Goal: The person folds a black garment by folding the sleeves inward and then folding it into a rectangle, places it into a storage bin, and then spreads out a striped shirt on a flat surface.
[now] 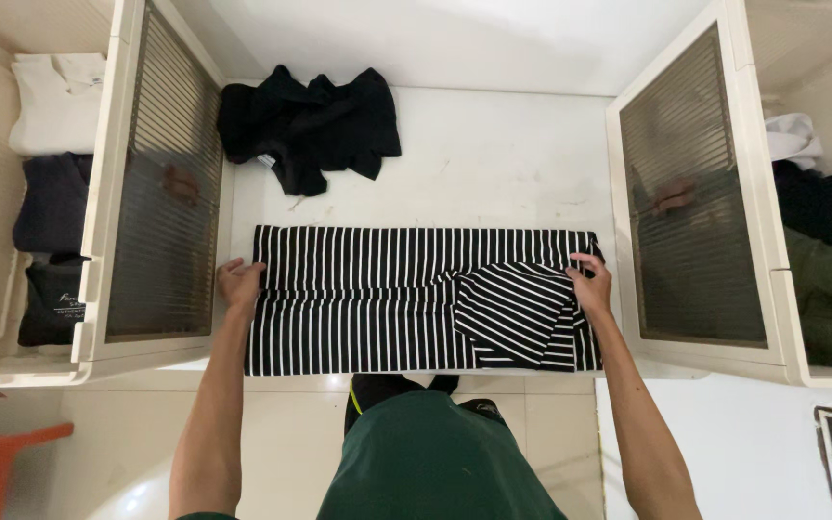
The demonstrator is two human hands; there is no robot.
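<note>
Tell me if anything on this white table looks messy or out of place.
The black garment at the white table's far edge lies crumpled, unlike the flat black-and-white striped shirt both hands press down.

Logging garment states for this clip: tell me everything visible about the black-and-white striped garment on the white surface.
The striped garment is soft fabric, black with thin white stripes, folded into a long flat rectangle across the white table, its near edge along the table's front edge. Most stripes run lengthwise; a sleeve folded over the right part shows them slanted. The left hand presses its left end and the right hand rests on the right end beside the sleeve. A crumpled black garment lies apart behind it.
</note>
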